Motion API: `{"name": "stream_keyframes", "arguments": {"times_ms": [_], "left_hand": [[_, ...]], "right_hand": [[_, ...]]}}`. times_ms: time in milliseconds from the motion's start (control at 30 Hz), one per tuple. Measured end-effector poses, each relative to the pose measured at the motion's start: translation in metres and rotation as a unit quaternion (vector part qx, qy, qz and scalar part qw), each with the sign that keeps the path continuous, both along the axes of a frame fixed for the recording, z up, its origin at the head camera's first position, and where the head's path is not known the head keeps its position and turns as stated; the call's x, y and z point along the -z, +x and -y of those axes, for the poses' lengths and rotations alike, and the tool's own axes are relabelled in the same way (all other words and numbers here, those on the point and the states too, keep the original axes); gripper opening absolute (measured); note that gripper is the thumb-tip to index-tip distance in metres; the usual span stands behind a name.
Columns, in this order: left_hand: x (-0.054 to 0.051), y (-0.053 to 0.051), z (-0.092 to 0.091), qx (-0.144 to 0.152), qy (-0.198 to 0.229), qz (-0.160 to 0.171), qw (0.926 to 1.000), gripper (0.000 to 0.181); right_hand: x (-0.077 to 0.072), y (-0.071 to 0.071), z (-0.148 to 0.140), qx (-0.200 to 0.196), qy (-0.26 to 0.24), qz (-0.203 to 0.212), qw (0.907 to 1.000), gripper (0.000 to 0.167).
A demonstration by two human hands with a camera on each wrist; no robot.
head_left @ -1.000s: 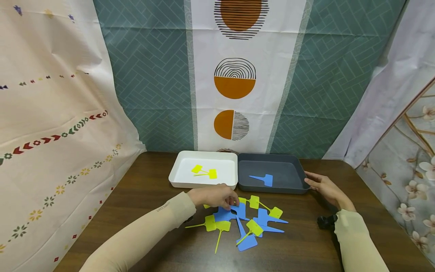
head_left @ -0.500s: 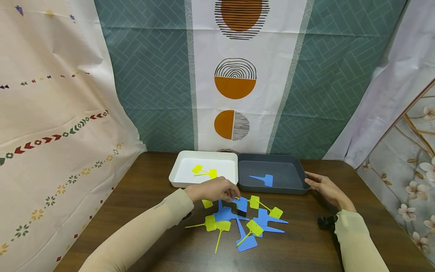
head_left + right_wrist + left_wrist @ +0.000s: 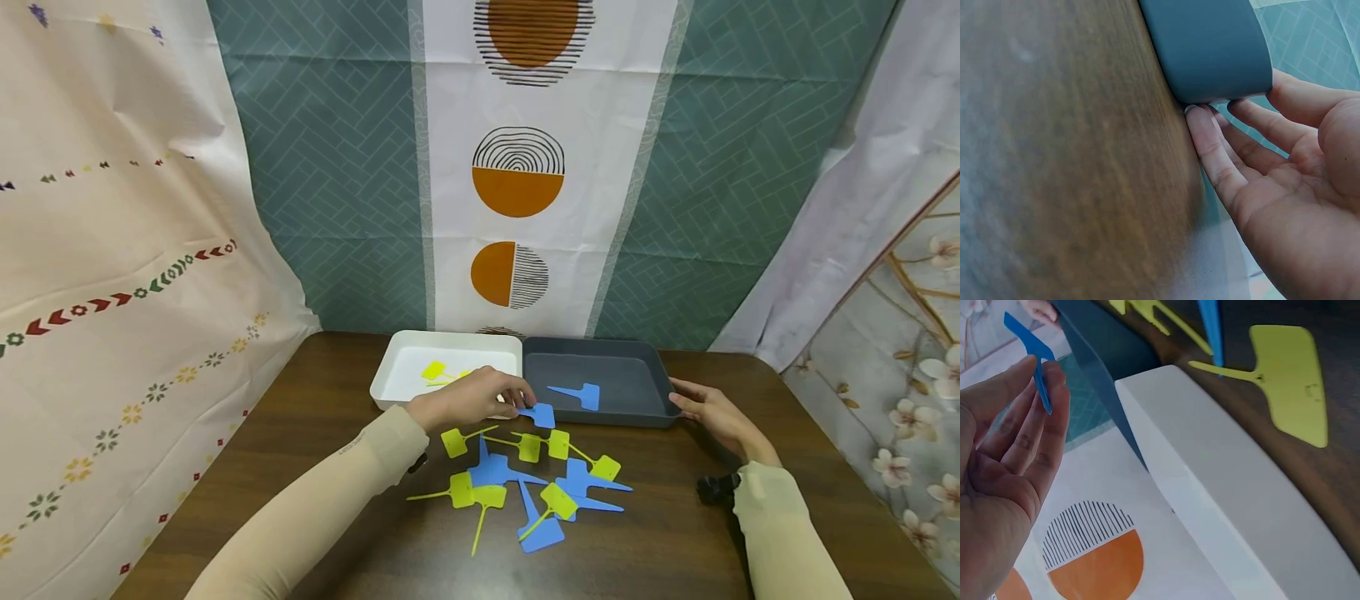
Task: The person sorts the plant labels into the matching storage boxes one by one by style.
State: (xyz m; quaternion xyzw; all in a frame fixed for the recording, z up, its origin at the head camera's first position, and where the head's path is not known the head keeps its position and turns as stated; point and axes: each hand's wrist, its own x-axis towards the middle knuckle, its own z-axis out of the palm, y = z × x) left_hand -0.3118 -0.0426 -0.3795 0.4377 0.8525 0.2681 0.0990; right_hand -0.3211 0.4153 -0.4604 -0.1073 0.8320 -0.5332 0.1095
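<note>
Fabric with flower rows hung at left, then a green-and-white curtain behind a dark woodgrain table. White tray came next; the left hand, thumb and fingertips nearly closed, pinched a blue T-shaped plant tag up by where the trays met. Long axis ran roughly sideways, broad head pointing right. Half-open right hand gripped the charcoal tray's near right corner.
</note>
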Motion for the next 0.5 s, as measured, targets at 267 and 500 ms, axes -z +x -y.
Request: {"name": "stream_keyframes", "arguments": {"times_ms": [267,500], "left_hand": [[-0.008,-0.006,-0.015,0.004,0.016,-0.028,0.9995,0.026],[-0.012,-0.014,-0.026,-0.011,0.022,-0.019,0.9995,0.027]], "right_hand": [[0.0,0.0,0.001,0.01,-0.009,-0.004,0.9999,0.071],[0.001,-0.001,0.001,0.012,-0.007,-0.003,0.9999,0.07]]}}
